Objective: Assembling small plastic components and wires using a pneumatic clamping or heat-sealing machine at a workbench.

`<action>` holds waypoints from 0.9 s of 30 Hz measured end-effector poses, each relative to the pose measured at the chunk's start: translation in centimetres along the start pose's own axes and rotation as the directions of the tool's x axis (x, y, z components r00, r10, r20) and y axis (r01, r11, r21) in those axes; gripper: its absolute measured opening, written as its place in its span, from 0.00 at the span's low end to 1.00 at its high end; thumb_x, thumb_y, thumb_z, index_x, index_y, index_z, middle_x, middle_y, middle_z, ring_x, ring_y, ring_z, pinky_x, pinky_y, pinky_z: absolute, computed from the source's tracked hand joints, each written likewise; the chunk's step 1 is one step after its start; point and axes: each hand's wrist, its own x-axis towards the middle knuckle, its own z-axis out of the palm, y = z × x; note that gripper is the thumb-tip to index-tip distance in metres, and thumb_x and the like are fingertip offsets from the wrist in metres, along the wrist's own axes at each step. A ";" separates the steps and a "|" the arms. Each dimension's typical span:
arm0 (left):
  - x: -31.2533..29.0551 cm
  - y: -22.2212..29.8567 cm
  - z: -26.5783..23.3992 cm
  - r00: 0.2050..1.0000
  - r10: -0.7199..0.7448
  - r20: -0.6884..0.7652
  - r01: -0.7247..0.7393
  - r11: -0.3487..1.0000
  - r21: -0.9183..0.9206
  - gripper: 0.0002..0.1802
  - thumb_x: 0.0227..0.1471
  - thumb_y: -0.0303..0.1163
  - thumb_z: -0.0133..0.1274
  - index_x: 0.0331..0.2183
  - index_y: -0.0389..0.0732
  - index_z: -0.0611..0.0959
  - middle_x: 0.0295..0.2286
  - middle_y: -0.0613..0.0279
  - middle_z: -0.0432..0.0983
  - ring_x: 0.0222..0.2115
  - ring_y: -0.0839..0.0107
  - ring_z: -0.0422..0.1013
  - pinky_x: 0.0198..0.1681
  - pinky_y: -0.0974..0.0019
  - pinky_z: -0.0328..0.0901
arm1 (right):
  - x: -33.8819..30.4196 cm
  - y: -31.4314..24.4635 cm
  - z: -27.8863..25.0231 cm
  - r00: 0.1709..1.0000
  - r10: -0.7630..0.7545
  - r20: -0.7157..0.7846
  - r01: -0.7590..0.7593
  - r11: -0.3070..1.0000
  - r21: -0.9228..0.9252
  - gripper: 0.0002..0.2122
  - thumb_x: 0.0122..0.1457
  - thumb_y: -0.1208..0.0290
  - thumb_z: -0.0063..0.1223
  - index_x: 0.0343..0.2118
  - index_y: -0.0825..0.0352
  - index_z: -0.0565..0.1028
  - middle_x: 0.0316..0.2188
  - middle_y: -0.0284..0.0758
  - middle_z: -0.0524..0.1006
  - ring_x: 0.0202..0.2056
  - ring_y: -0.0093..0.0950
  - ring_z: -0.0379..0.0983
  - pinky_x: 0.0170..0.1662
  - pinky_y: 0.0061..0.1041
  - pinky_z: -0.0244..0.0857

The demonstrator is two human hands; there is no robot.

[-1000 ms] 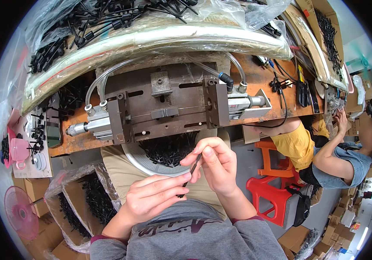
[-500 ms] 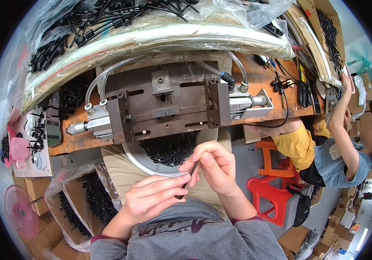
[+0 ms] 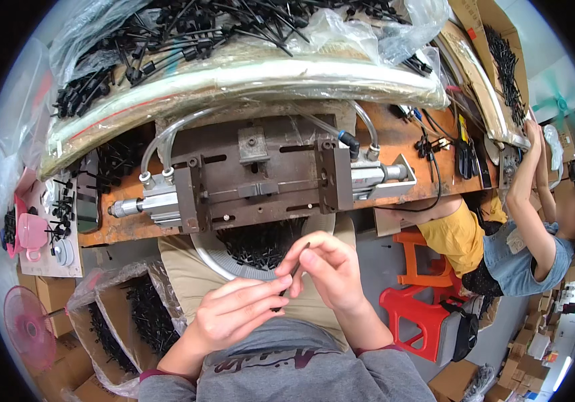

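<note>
In front of my body, above my lap, both hands meet on a thin black rod-like part (image 3: 295,270). My left hand (image 3: 237,311) has its fingertips closed on the lower portion, which they mostly hide. Thumb and fingers of my right hand (image 3: 331,268) pinch the upper portion. The part is slanted, its top end leaning right. Just beyond my hands a white basket (image 3: 208,258) full of black stick-like pieces sits partly under the bench. A brown metal fixture (image 3: 223,177) with a silver cylinder on each side stands on the bench; my hands are apart from it.
Plastic-covered piles of black parts (image 3: 187,30) line the bench's far side. Pliers (image 3: 463,151) lie at right. Boxes of black parts (image 3: 150,315) stand at lower left by a pink fan (image 3: 30,327). Red stools (image 3: 408,315) and a co-worker (image 3: 519,258) are at right.
The bench and fixture sit slightly lower in the picture. My hands keep their grip, and the black part leans a little more to the right. The co-worker's arms have shifted.
</note>
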 end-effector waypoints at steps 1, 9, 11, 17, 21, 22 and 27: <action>0.0 0.1 0.0 1.000 0.009 0.004 -0.009 1.000 -0.001 0.17 0.32 0.25 0.67 0.31 0.32 0.84 0.40 0.51 0.79 0.33 0.61 0.77 0.34 0.66 0.72 | 0.1 0.0 0.3 1.000 0.011 -0.003 -0.011 0.999 -0.036 0.09 0.65 0.73 0.43 0.40 0.73 0.72 0.32 0.42 0.78 0.24 0.23 0.75 0.27 0.19 0.68; -0.1 0.7 -1.4 0.999 0.049 0.014 -0.047 0.996 -0.077 0.15 0.39 0.21 0.62 0.34 0.30 0.83 0.46 0.51 0.73 0.35 0.63 0.75 0.35 0.66 0.73 | 1.1 -0.7 0.8 0.927 -0.258 -0.273 0.252 0.966 -0.057 0.10 0.65 0.71 0.44 0.37 0.75 0.72 0.32 0.47 0.78 0.20 0.24 0.72 0.24 0.17 0.66; -0.5 1.0 -1.9 0.999 -0.003 -0.033 0.001 0.999 -0.046 0.15 0.39 0.20 0.62 0.35 0.31 0.83 0.46 0.51 0.73 0.35 0.64 0.75 0.35 0.68 0.74 | 0.9 -0.9 1.2 0.920 -0.299 -0.254 0.273 0.953 -0.133 0.11 0.65 0.71 0.45 0.39 0.75 0.72 0.33 0.47 0.78 0.20 0.24 0.72 0.24 0.17 0.65; -1.2 0.9 -3.7 0.942 -0.128 -0.310 0.138 0.990 0.009 0.16 0.37 0.19 0.66 0.34 0.34 0.84 0.41 0.51 0.74 0.35 0.68 0.76 0.39 0.70 0.74 | 0.8 0.7 2.4 0.977 -0.117 -0.178 0.083 0.978 -0.191 0.08 0.58 0.81 0.50 0.40 0.77 0.75 0.33 0.43 0.76 0.26 0.25 0.74 0.29 0.19 0.69; -1.6 0.5 -4.6 0.950 -0.069 -0.305 0.114 0.985 0.131 0.18 0.38 0.21 0.66 0.37 0.34 0.84 0.42 0.51 0.73 0.35 0.69 0.75 0.37 0.71 0.73 | 1.0 0.6 3.1 0.990 -0.061 -0.127 0.045 0.991 -0.125 0.09 0.55 0.84 0.53 0.40 0.76 0.72 0.32 0.47 0.79 0.26 0.26 0.77 0.30 0.21 0.72; -1.8 0.6 -4.6 0.946 -0.081 -0.313 0.123 0.985 0.119 0.18 0.39 0.21 0.65 0.38 0.34 0.83 0.43 0.51 0.73 0.36 0.69 0.75 0.37 0.70 0.74 | 1.1 0.2 3.3 0.989 -0.062 -0.132 0.043 0.989 -0.138 0.08 0.55 0.85 0.53 0.39 0.76 0.72 0.32 0.47 0.79 0.25 0.27 0.77 0.30 0.21 0.72; -3.1 0.8 -5.0 0.918 -0.100 -0.384 0.126 0.991 0.044 0.20 0.36 0.22 0.68 0.37 0.35 0.83 0.45 0.48 0.71 0.34 0.70 0.76 0.37 0.71 0.73 | 3.3 -1.6 5.9 0.999 -0.019 -0.042 0.006 0.959 -0.284 0.06 0.54 0.85 0.54 0.36 0.75 0.72 0.28 0.45 0.79 0.26 0.28 0.78 0.30 0.22 0.74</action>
